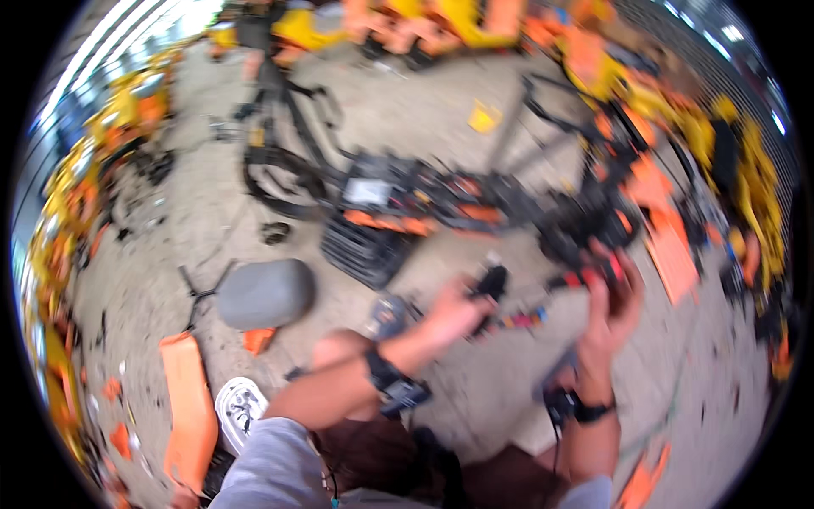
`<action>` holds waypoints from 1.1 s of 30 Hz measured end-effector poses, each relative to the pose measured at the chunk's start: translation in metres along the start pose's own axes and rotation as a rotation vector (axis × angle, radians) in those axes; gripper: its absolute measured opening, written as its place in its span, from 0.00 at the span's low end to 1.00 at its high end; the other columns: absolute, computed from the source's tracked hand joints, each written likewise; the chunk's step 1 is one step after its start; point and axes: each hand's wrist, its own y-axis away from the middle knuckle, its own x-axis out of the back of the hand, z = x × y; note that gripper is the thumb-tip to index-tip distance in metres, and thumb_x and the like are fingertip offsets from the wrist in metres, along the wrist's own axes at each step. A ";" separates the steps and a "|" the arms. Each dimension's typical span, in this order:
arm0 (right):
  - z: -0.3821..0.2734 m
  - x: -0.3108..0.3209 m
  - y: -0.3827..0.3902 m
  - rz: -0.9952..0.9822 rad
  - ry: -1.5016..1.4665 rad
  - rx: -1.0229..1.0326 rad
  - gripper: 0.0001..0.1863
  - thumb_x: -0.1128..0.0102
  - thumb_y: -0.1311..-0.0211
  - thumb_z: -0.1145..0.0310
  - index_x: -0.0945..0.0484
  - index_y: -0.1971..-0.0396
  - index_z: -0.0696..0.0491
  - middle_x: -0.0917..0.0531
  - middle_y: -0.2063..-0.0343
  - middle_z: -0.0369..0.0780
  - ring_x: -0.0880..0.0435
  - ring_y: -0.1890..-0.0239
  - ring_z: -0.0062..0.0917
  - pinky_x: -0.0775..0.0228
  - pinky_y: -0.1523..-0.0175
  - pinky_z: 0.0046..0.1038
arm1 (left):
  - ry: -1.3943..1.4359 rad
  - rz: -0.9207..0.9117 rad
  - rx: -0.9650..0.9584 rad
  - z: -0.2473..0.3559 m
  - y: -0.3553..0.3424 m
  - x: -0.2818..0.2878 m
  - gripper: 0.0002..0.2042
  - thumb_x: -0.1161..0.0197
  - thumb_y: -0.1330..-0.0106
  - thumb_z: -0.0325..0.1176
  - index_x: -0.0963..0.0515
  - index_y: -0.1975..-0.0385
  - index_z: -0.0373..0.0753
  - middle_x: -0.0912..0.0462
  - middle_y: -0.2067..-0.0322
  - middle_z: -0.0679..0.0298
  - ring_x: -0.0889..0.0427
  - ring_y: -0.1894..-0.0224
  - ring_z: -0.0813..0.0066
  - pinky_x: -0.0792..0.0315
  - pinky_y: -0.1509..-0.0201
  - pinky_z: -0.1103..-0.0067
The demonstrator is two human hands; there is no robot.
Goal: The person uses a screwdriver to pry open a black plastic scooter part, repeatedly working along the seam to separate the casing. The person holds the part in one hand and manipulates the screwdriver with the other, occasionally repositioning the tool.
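Observation:
My left hand (454, 312) is closed on a black object (492, 284), too blurred to name, just below the dismantled black vehicle frame (458, 199). To its right, my right hand (610, 310) has its fingers round a red-and-black tool (564, 280), near the frame's dark wheel assembly (572, 242). A small tool with coloured parts (521, 319) lies between my hands. A black ribbed footboard (365, 250) rests beside the frame. The picture is smeared by motion.
A grey seat (263, 295), an orange panel (186, 407), more orange panels (670, 254) and scattered fragments lie on the concrete floor (712, 390). Piles of yellow and orange parts (755, 204) ring the work area. A white shoe (239, 407) is at lower left.

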 end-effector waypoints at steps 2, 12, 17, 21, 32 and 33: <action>0.004 0.016 -0.001 -0.034 0.041 0.020 0.22 0.42 0.32 0.74 0.34 0.40 0.57 0.21 0.46 0.52 0.18 0.48 0.33 0.27 0.42 0.33 | 0.063 -0.003 -0.014 -0.009 -0.010 -0.008 0.21 0.39 0.35 0.26 0.37 0.45 0.32 0.19 0.64 0.52 0.14 0.73 0.67 0.22 0.76 0.75; 0.050 0.027 0.023 0.394 -0.003 -0.320 0.22 0.39 0.30 0.69 0.35 0.42 0.56 0.19 0.54 0.44 0.20 0.52 0.24 0.29 0.44 0.27 | -0.511 0.239 -0.358 -0.028 -0.007 -0.001 0.19 0.41 0.31 0.28 0.37 0.45 0.33 0.22 0.63 0.58 0.16 0.70 0.75 0.25 0.74 0.80; 0.046 0.037 0.018 0.449 0.012 -0.462 0.24 0.39 0.30 0.61 0.34 0.41 0.55 0.19 0.56 0.38 0.21 0.56 0.19 0.29 0.55 0.23 | -0.162 0.100 -0.156 -0.015 -0.007 -0.008 0.20 0.39 0.33 0.29 0.37 0.46 0.32 0.22 0.62 0.56 0.15 0.69 0.72 0.23 0.76 0.79; 0.045 0.047 0.020 0.473 -0.002 -0.531 0.27 0.39 0.30 0.59 0.34 0.39 0.55 0.19 0.56 0.36 0.21 0.55 0.17 0.30 0.57 0.23 | -0.074 0.048 -0.109 -0.018 -0.013 -0.016 0.21 0.38 0.33 0.30 0.38 0.46 0.31 0.22 0.62 0.54 0.14 0.68 0.70 0.22 0.77 0.78; 0.045 0.069 0.016 0.615 -0.311 -0.654 0.22 0.38 0.31 0.56 0.28 0.44 0.53 0.19 0.57 0.36 0.21 0.56 0.18 0.27 0.52 0.23 | 0.278 -0.041 -0.096 0.006 -0.004 -0.014 0.35 0.65 0.27 0.65 0.31 0.46 0.34 0.18 0.62 0.53 0.13 0.70 0.66 0.21 0.76 0.75; 0.047 0.074 0.015 0.605 -0.374 -0.686 0.21 0.39 0.31 0.56 0.27 0.45 0.53 0.19 0.57 0.37 0.21 0.56 0.19 0.27 0.52 0.23 | 0.345 -0.034 -0.198 0.007 -0.005 -0.010 0.35 0.65 0.27 0.65 0.31 0.46 0.34 0.18 0.62 0.52 0.14 0.69 0.66 0.21 0.75 0.75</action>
